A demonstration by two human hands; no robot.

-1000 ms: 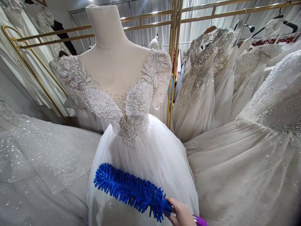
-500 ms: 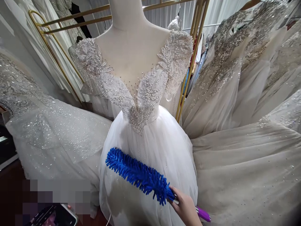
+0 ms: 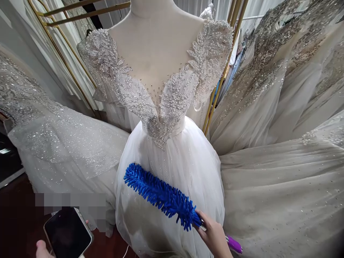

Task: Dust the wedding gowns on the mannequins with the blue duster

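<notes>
A: What is shown being held, and where?

B: A blue chenille duster with a purple handle (image 3: 163, 197) is gripped at its neck by the right hand (image 3: 213, 234), fingers closed around it. The fluffy head is laid slantwise against the white tulle skirt of the beaded wedding gown (image 3: 172, 168) on the cream mannequin torso (image 3: 156, 46). A dark smartphone (image 3: 67, 233) is held in the left hand (image 3: 43, 249), only partly in view.

A: How is the brushing best done?

B: Light pressure is advised, with strokes drawn down the tulle folds; the pearl-beaded bodice (image 3: 161, 107) is probably best avoided, since fibres could be snagged there.
</notes>
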